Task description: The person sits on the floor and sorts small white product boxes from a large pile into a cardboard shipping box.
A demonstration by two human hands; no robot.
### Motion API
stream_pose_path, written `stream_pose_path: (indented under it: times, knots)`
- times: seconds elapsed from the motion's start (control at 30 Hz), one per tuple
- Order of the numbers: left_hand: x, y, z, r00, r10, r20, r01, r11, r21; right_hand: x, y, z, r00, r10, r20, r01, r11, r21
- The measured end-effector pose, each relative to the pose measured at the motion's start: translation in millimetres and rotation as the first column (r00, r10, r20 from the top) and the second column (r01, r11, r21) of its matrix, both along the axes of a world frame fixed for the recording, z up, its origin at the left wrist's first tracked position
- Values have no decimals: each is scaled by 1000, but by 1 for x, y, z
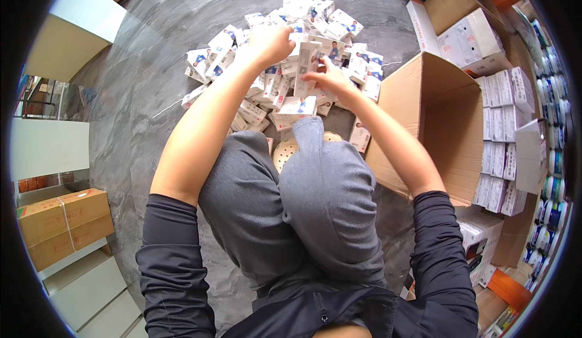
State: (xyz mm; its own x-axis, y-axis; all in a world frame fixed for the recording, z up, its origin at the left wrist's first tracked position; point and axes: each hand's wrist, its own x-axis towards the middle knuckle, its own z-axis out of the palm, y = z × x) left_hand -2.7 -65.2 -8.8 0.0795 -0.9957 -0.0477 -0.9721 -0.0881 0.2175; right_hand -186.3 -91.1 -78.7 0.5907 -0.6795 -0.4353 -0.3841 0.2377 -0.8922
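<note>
Many small white printed cartons [300, 105] lie in a loose heap on the grey marbled floor in front of my knees. My right hand [326, 78] holds one narrow white carton [307, 67] upright over the heap, thumb on its near side and fingers at its right edge. Above the upper left part of the heap is my left hand [275, 42], its fingers curled and pointing right. Whether it grips a carton cannot be told, as its fingertips are hidden from view.
An open, empty cardboard box [400, 111] lies at my right. Behind it stand stacked white cartons [498, 149] and a larger white box [473, 42]. At the left are strapped brown boxes [68, 229] and pale cabinets [91, 292]. A perforated cream shoe [285, 153] shows by my knees.
</note>
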Motion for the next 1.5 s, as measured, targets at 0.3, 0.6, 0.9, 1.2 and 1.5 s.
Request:
stream_pose_path:
  times: [0.3,0.6,0.9,1.2,1.5]
  knots:
    - [-60,-10,30,838,-80,-540,63,997,-50,-104,-14,62,971,-105,214,157,958,-242]
    - [-112,-5,35,539,-160,-827,315,949,22,-124,-1,48,977,-210,22,37,70,-997]
    - [-121,-1,53,695,-344,-631,268,939,-217,-113,-3,41,951,-224,214,294,437,-850]
    - [-122,6,61,720,-554,-419,432,830,-354,-119,-2,44,947,-102,305,317,446,-837]
    - [-117,4,70,740,-667,-87,524,653,-547,-125,-3,47,917,-157,368,390,552,-737]
